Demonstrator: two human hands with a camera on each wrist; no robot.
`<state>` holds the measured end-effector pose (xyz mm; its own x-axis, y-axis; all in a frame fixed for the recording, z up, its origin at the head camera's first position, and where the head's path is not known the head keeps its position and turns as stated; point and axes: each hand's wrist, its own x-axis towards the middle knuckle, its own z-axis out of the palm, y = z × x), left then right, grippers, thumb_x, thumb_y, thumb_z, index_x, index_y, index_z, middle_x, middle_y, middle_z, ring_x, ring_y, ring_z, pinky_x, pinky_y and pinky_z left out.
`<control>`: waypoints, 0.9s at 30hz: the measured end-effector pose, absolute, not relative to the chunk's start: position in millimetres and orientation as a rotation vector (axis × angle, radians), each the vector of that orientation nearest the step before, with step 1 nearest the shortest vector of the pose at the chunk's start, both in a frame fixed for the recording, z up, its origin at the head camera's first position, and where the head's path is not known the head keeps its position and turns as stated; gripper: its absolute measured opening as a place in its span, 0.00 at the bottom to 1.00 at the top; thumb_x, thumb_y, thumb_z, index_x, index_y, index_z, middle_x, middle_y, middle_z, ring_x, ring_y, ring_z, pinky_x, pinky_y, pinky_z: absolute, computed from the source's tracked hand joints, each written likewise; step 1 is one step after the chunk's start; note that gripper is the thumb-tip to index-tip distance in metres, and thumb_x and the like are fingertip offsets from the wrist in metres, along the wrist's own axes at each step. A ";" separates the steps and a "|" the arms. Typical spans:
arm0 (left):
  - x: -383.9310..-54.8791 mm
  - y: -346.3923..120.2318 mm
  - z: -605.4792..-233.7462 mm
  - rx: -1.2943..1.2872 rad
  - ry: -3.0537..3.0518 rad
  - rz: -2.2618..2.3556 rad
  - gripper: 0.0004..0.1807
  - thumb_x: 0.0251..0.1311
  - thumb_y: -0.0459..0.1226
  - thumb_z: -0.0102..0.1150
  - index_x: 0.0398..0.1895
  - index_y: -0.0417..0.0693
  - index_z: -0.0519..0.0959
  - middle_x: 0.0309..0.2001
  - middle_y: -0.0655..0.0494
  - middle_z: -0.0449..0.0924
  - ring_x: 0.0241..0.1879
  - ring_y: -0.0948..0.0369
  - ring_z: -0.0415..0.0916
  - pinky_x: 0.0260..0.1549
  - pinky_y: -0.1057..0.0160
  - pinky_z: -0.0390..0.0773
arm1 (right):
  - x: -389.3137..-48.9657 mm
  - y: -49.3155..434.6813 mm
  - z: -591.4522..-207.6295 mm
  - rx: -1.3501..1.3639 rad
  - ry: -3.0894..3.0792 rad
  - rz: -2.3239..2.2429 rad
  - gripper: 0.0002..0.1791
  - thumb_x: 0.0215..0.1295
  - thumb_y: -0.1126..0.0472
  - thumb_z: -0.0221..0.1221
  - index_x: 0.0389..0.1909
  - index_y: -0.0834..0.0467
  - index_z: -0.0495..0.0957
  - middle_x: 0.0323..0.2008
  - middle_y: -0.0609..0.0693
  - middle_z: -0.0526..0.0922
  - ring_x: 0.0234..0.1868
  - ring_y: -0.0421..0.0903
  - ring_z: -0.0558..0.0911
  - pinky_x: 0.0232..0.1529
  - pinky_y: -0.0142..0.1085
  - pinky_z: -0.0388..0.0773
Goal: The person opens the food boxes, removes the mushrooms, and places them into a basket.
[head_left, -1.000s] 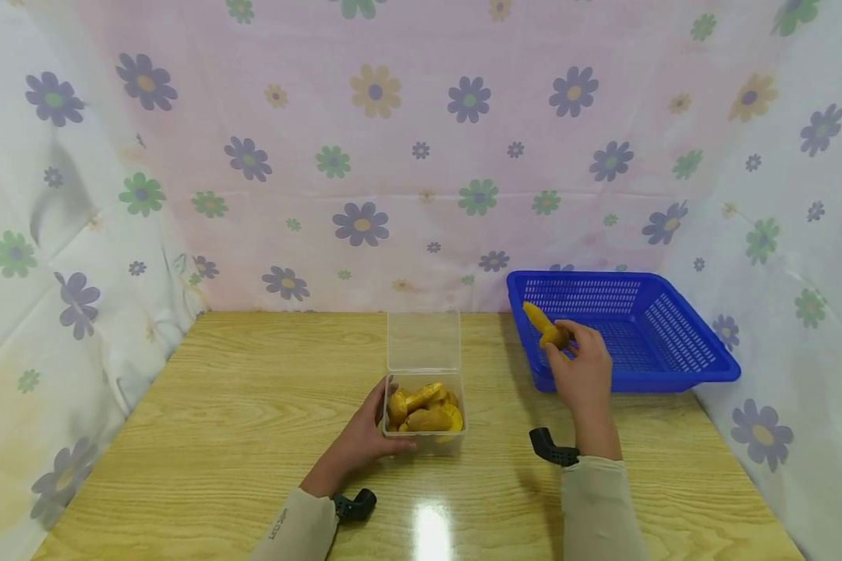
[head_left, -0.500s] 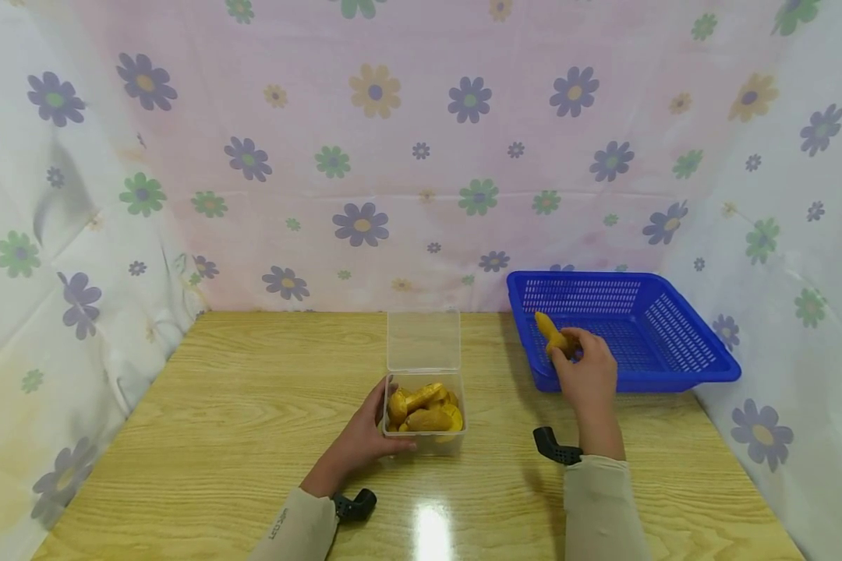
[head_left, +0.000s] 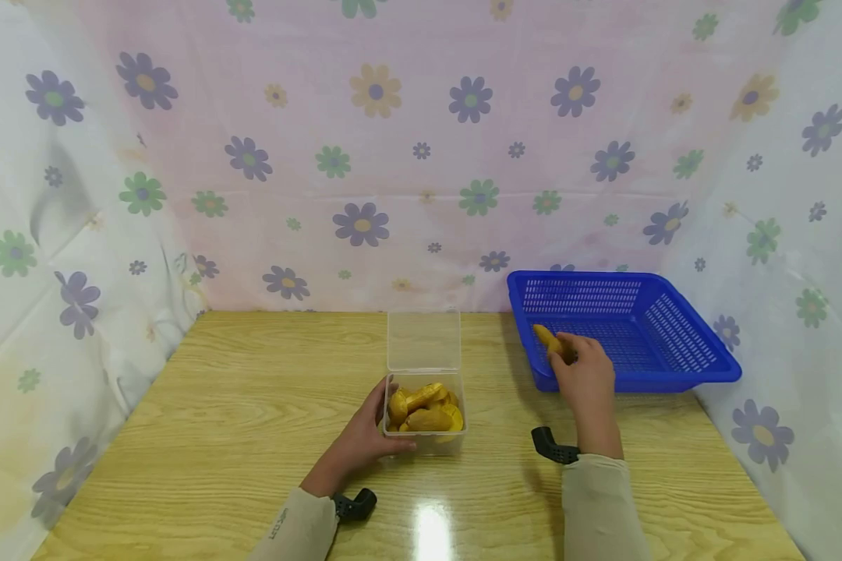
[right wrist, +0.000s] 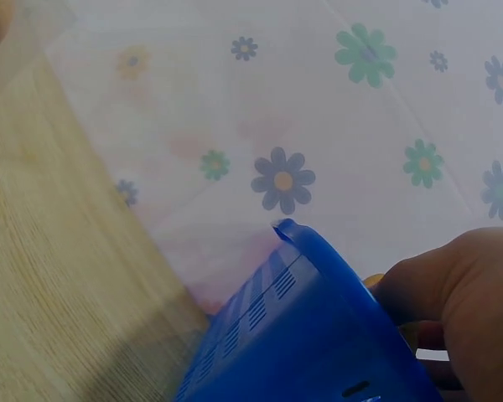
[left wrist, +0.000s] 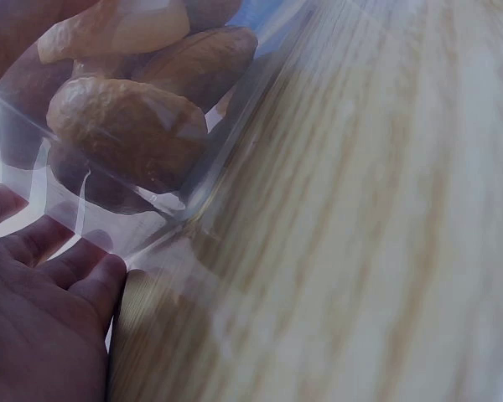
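Note:
My left hand [head_left: 365,432] holds a clear plastic box [head_left: 424,442] at its left side and front, thumb along the near wall. Inside lie several yellow-brown mushrooms [head_left: 428,421], packed together; the left wrist view shows their bumpy surface through the clear wall, with curled fingertips [left wrist: 101,280] against a lower corner. Over the near left part of a blue basket [head_left: 673,378], my right hand [head_left: 585,374] pinches one yellow mushroom [head_left: 546,336] between thumb and fingers, its tapered end pointing up and left. In the right wrist view the basket's wall hides most of that mushroom.
The box's clear lid [head_left: 424,340] is flipped back, away from me. A wood-grain table [head_left: 267,397] bears everything. Flowered cloth [head_left: 421,171] hangs behind and at both sides, close to the basket's back and right rim.
My right hand has moved slightly right and the mushroom in it has come down into the near left part of the basket. The left hand and the box have stayed still.

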<state>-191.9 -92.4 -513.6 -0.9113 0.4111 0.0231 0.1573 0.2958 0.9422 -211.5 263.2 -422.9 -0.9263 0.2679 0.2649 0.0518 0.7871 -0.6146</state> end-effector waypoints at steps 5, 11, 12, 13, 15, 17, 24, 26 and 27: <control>-192.3 -92.4 -514.4 0.524 2.340 1.662 0.65 0.46 0.46 0.76 0.78 0.64 0.36 0.77 0.51 0.46 0.77 0.51 0.43 0.72 0.46 0.52 | -213.6 262.7 -422.9 -0.270 -2.677 0.883 0.22 0.69 0.56 0.58 0.62 0.57 0.74 0.61 0.65 0.71 0.60 0.66 0.71 0.57 0.60 0.70; -192.7 -92.3 -515.4 0.523 2.342 1.664 0.65 0.46 0.46 0.76 0.78 0.65 0.36 0.77 0.52 0.46 0.77 0.51 0.43 0.72 0.46 0.52 | -214.0 262.8 -422.0 -0.277 -2.678 0.890 0.21 0.70 0.55 0.56 0.61 0.57 0.76 0.61 0.64 0.72 0.61 0.65 0.71 0.59 0.60 0.69; -192.6 -92.3 -515.4 0.524 2.342 1.664 0.65 0.46 0.46 0.76 0.78 0.65 0.36 0.77 0.52 0.46 0.77 0.51 0.43 0.72 0.46 0.52 | -213.8 262.8 -421.9 -0.273 -2.677 0.888 0.21 0.70 0.56 0.56 0.60 0.57 0.76 0.61 0.64 0.72 0.60 0.64 0.72 0.59 0.60 0.69; -192.5 -92.3 -515.3 0.526 2.343 1.663 0.65 0.46 0.46 0.76 0.78 0.65 0.36 0.77 0.52 0.46 0.77 0.51 0.43 0.72 0.47 0.52 | -213.5 262.6 -421.7 -0.266 -2.676 0.885 0.20 0.70 0.56 0.56 0.60 0.58 0.76 0.60 0.64 0.72 0.60 0.64 0.72 0.58 0.59 0.69; -192.2 -92.4 -515.0 0.527 2.339 1.665 0.65 0.46 0.46 0.76 0.78 0.65 0.35 0.77 0.52 0.46 0.77 0.51 0.42 0.72 0.46 0.52 | -212.9 262.3 -421.3 -0.252 -2.672 0.883 0.20 0.69 0.56 0.57 0.59 0.58 0.76 0.59 0.64 0.73 0.59 0.63 0.73 0.57 0.59 0.70; -192.2 -92.3 -514.7 0.526 2.336 1.666 0.65 0.46 0.46 0.76 0.78 0.65 0.35 0.77 0.52 0.46 0.77 0.52 0.42 0.72 0.46 0.53 | -212.4 262.0 -420.6 -0.237 -2.673 0.878 0.20 0.69 0.56 0.57 0.59 0.59 0.77 0.58 0.64 0.74 0.58 0.63 0.74 0.56 0.59 0.71; -191.9 -92.0 -513.8 0.529 2.337 1.670 0.66 0.46 0.46 0.77 0.78 0.63 0.36 0.77 0.52 0.46 0.77 0.52 0.42 0.72 0.46 0.53 | -212.1 262.8 -418.8 -0.203 -2.711 0.894 0.22 0.70 0.52 0.56 0.59 0.58 0.76 0.59 0.63 0.74 0.58 0.61 0.74 0.57 0.58 0.70; -191.6 -91.9 -513.4 0.529 2.334 1.674 0.66 0.45 0.46 0.77 0.78 0.63 0.36 0.77 0.52 0.46 0.77 0.51 0.42 0.72 0.46 0.53 | -212.1 262.1 -418.1 -0.194 -2.715 0.899 0.22 0.70 0.52 0.56 0.59 0.58 0.76 0.58 0.63 0.75 0.59 0.61 0.74 0.58 0.58 0.70; -191.5 -91.8 -513.4 0.530 2.332 1.676 0.66 0.45 0.46 0.77 0.78 0.63 0.36 0.77 0.52 0.46 0.77 0.51 0.42 0.72 0.45 0.53 | -212.0 261.6 -417.8 -0.190 -2.714 0.906 0.22 0.70 0.52 0.56 0.59 0.58 0.77 0.58 0.63 0.75 0.59 0.61 0.74 0.58 0.59 0.70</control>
<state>-191.5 -91.8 -513.4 -0.9105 0.4125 0.0306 0.1604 0.2839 0.9453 -212.0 261.6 -417.8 -0.9540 0.2088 0.2151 0.0378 0.7956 -0.6046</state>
